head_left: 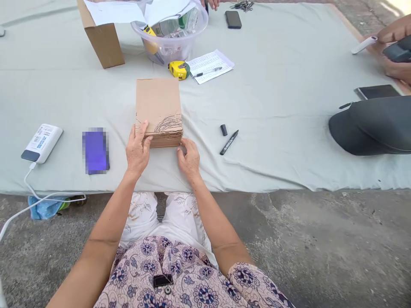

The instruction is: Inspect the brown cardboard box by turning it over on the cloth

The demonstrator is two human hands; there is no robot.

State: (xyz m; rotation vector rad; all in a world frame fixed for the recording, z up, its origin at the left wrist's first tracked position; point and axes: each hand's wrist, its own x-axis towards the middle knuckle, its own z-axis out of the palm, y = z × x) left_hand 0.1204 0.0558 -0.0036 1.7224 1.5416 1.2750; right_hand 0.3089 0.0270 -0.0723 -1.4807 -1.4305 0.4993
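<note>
A stack of flat brown paper bags (159, 109) lies on the pale green cloth (272, 128), its near end scribbled with black pen. My left hand (137, 149) rests on the stack's near left corner, fingers closed around the edge with the thumb on top. My right hand (189, 157) is at the near right corner, fingers curled and pinching the lower edge. To the right of the stack, an uncapped black marker (229, 142) and its cap (224, 129) sit on the cloth.
A white power bank (42, 142) with a cable and a purple phone (95, 151) lie left. Behind the stack are a yellow tape measure (179, 69), a printed sheet with a pen (210, 65), a clear bowl (170, 30) and an upright brown bag (104, 40). Another person's hands (396, 47) and dark cap (372, 126) are at right.
</note>
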